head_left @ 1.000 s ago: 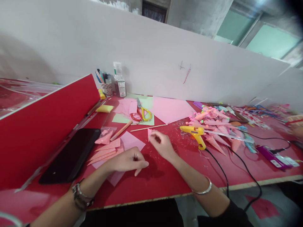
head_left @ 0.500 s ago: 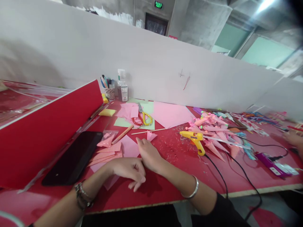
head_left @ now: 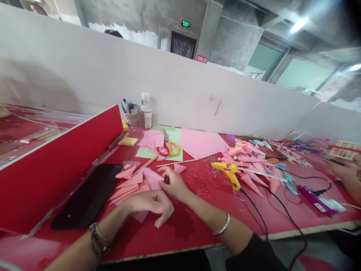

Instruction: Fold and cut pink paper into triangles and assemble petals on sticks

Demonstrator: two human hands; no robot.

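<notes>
My right hand has its thumb and index finger curled at the right edge of a sheet of pink paper, which looks slightly lifted and bent. My left hand hovers just in front, back upward, fingers bent loosely down and apart, with nothing visible in them. Its far side hides part of the paper below. Folded salmon-pink paper pieces lie fanned beside the left wrist. A small folded pink paper piece sits just past the right fingertips.
A yellow glue gun lies right, before a pile of pink paper cones. Scissors, a phone, a bottle and a purple power strip are around. Another person's hand is at far right.
My right hand's fingers have drawn back from stretched out to curled at the pink sheet, which has shifted and risen. My left hand's fingers have bent more. The camera view has tilted up.
</notes>
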